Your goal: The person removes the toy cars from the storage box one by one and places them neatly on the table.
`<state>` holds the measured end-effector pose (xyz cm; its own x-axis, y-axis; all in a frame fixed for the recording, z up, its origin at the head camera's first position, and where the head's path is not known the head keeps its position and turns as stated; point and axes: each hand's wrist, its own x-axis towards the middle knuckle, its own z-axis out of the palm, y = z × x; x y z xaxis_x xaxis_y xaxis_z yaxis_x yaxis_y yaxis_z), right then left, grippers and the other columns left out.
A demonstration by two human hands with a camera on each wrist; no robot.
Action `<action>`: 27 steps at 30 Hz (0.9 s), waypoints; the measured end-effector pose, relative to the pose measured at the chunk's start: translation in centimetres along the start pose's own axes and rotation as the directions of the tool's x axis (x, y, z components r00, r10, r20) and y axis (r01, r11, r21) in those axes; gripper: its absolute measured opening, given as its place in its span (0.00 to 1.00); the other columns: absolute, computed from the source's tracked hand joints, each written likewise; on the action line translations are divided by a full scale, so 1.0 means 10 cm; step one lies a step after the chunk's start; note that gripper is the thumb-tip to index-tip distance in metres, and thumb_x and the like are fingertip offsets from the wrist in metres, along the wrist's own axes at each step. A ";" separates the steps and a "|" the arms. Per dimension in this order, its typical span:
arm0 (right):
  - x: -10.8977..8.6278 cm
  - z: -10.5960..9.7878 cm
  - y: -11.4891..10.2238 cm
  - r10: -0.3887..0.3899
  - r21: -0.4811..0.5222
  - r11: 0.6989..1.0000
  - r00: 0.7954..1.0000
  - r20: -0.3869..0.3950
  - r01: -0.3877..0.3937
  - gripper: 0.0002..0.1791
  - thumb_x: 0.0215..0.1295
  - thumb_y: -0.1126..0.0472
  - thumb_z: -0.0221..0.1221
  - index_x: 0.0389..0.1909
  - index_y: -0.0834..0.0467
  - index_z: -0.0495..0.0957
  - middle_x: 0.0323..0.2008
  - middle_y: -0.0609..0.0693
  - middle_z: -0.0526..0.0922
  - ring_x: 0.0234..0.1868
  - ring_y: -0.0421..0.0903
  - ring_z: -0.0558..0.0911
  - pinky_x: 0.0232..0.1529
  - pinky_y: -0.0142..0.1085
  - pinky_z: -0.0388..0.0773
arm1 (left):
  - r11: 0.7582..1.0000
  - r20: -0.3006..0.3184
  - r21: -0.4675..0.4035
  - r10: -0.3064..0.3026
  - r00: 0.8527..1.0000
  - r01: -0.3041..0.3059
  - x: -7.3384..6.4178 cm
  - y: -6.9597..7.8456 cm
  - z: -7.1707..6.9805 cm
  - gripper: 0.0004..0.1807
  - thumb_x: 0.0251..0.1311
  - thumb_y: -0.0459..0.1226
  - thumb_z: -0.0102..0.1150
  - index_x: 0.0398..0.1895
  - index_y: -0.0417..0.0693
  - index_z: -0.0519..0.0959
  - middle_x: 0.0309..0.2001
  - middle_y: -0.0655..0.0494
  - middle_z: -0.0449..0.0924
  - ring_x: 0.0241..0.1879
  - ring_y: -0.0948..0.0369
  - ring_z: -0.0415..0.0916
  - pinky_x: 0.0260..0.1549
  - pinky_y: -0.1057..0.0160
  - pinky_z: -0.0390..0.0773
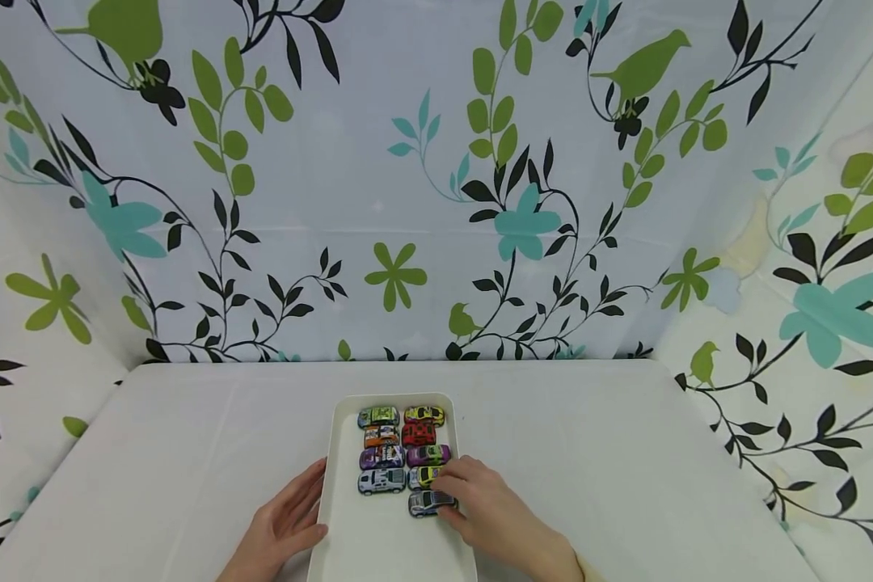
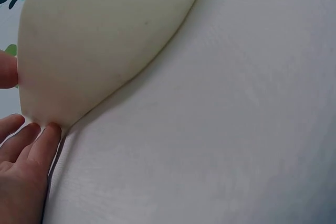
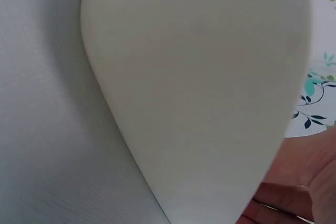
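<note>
A white tray (image 1: pixel 393 550) holds several toy cars in two columns, seen in the head view. My right hand (image 1: pixel 498 509) reaches over the tray's right rim and pinches a grey toy car (image 1: pixel 428 503) at the near end of the right column. Just beyond it sits a yellow toy car (image 1: pixel 420 477), partly covered by my fingers. Against the tray's left side rests my left hand (image 1: pixel 285 517), its fingers along the outer wall and its thumb near the rim. In the left wrist view these fingers (image 2: pixel 44 145) touch the wall. The right wrist view hides the cars behind the tray wall (image 3: pixel 194 77).
The left column has a green car (image 1: pixel 378 416), an orange car (image 1: pixel 381 436), a purple car (image 1: pixel 381 457) and a silver car (image 1: pixel 381 482). Farther up the right column are yellow, red and purple-green cars. A white table (image 1: pixel 589 453) lies beneath, with patterned cloth (image 1: pixel 378 202) behind.
</note>
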<state>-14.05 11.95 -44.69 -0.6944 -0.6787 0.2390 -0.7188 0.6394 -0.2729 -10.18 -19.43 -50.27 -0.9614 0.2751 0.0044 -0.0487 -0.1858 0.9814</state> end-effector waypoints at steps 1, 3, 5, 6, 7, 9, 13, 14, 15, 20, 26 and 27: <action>0.00 0.01 0.01 0.001 -0.002 1.000 1.000 0.001 -0.001 0.13 0.60 0.60 0.70 0.46 0.56 0.85 0.45 0.45 0.83 0.48 0.40 0.79 0.52 0.32 0.83 | 1.000 -0.007 0.003 -0.013 1.000 0.013 0.01 0.01 0.01 0.45 0.62 0.25 0.59 0.77 0.30 0.45 0.79 0.39 0.44 0.65 0.81 0.63 0.63 0.76 0.69; 0.01 0.02 0.02 -0.014 -0.012 1.000 1.000 -0.010 0.014 0.12 0.60 0.61 0.70 0.45 0.56 0.85 0.45 0.45 0.82 0.47 0.41 0.78 0.52 0.33 0.83 | 1.000 -0.003 0.007 -0.021 1.000 0.021 0.03 0.02 0.01 0.45 0.63 0.25 0.59 0.78 0.30 0.45 0.79 0.35 0.40 0.65 0.81 0.63 0.63 0.76 0.69; 0.01 0.04 0.03 -0.018 -0.028 0.999 1.000 -0.005 0.018 0.12 0.59 0.62 0.70 0.44 0.56 0.85 0.45 0.45 0.82 0.47 0.41 0.78 0.53 0.33 0.82 | 1.000 0.011 0.004 -0.012 1.000 0.012 0.04 0.01 0.01 0.45 0.62 0.25 0.59 0.77 0.29 0.44 0.78 0.34 0.39 0.65 0.81 0.62 0.64 0.76 0.68; 0.00 0.04 0.03 -0.015 -0.034 0.999 1.000 0.003 0.015 0.12 0.60 0.62 0.70 0.44 0.55 0.85 0.45 0.44 0.82 0.47 0.41 0.78 0.53 0.34 0.82 | 1.000 0.013 0.004 -0.011 1.000 0.011 0.04 0.01 0.01 0.45 0.62 0.25 0.59 0.77 0.29 0.44 0.78 0.33 0.38 0.65 0.81 0.62 0.64 0.76 0.68; 0.00 0.04 0.02 -0.008 -0.039 0.999 1.000 0.016 0.008 0.12 0.60 0.62 0.70 0.45 0.55 0.85 0.45 0.44 0.82 0.47 0.41 0.77 0.54 0.34 0.81 | 1.000 0.019 0.002 -0.008 1.000 0.008 0.04 0.01 0.00 0.45 0.62 0.24 0.59 0.77 0.29 0.44 0.78 0.33 0.38 0.65 0.81 0.62 0.64 0.76 0.68; 0.00 0.05 0.02 0.000 -0.057 0.998 0.999 0.035 0.002 0.12 0.60 0.61 0.70 0.45 0.54 0.85 0.46 0.44 0.81 0.48 0.41 0.77 0.55 0.35 0.80 | 1.000 0.027 -0.001 -0.003 1.000 0.003 0.04 0.01 0.00 0.45 0.62 0.24 0.59 0.77 0.28 0.44 0.78 0.32 0.37 0.66 0.80 0.62 0.64 0.76 0.68; 0.00 0.07 0.02 -0.011 -0.107 0.994 0.999 0.043 0.016 0.13 0.59 0.60 0.70 0.46 0.53 0.84 0.46 0.43 0.81 0.48 0.41 0.76 0.56 0.36 0.78 | 1.000 0.031 0.005 0.001 1.000 -0.001 0.04 0.00 -0.01 0.45 0.62 0.24 0.58 0.77 0.28 0.44 0.78 0.32 0.37 0.66 0.80 0.62 0.64 0.75 0.68; 0.00 0.07 0.02 -0.021 -0.116 0.993 0.999 0.037 0.026 0.14 0.59 0.60 0.70 0.46 0.53 0.84 0.46 0.43 0.80 0.48 0.41 0.76 0.56 0.36 0.78 | 1.000 0.030 0.003 -0.004 1.000 0.004 0.05 0.00 -0.02 0.45 0.62 0.24 0.58 0.77 0.28 0.43 0.78 0.32 0.37 0.66 0.80 0.62 0.64 0.75 0.68; 0.00 0.08 0.03 -0.033 -0.126 0.991 0.999 0.030 0.037 0.14 0.59 0.60 0.70 0.46 0.53 0.84 0.45 0.43 0.80 0.48 0.41 0.75 0.56 0.36 0.77 | 1.000 0.030 0.000 -0.009 0.999 0.009 0.05 0.00 -0.02 0.45 0.63 0.24 0.58 0.77 0.28 0.43 0.78 0.32 0.37 0.65 0.80 0.62 0.64 0.76 0.68; -0.01 0.12 0.04 -0.061 -0.136 0.989 0.998 0.009 0.061 0.12 0.58 0.61 0.70 0.44 0.52 0.84 0.43 0.42 0.79 0.46 0.40 0.74 0.53 0.35 0.76 | 0.999 0.031 -0.014 -0.031 0.999 0.031 0.05 0.00 -0.01 0.45 0.63 0.24 0.58 0.77 0.28 0.42 0.78 0.33 0.36 0.64 0.82 0.63 0.64 0.76 0.69; -0.01 0.14 0.03 -0.076 -0.098 0.992 0.997 0.031 0.079 0.11 0.59 0.62 0.69 0.42 0.51 0.84 0.43 0.40 0.80 0.47 0.39 0.74 0.53 0.34 0.76 | 0.999 0.005 0.006 -0.032 0.999 0.032 0.03 -0.02 -0.02 0.45 0.62 0.24 0.59 0.77 0.27 0.44 0.78 0.32 0.38 0.63 0.81 0.64 0.62 0.76 0.70; -0.01 0.13 0.02 -0.077 -0.096 0.992 0.996 0.036 0.080 0.11 0.59 0.62 0.69 0.43 0.51 0.84 0.43 0.40 0.80 0.47 0.39 0.75 0.54 0.34 0.76 | 0.999 -0.003 0.007 -0.037 0.999 0.037 0.03 -0.02 -0.02 0.45 0.62 0.25 0.59 0.77 0.28 0.44 0.78 0.32 0.39 0.63 0.82 0.65 0.62 0.76 0.71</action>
<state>-14.13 11.66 -46.01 -0.6353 -0.7386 0.2255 -0.7721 0.6145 -0.1621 -10.48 -19.49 -50.46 -0.9596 0.2794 -0.0326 -0.0826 -0.1691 0.9821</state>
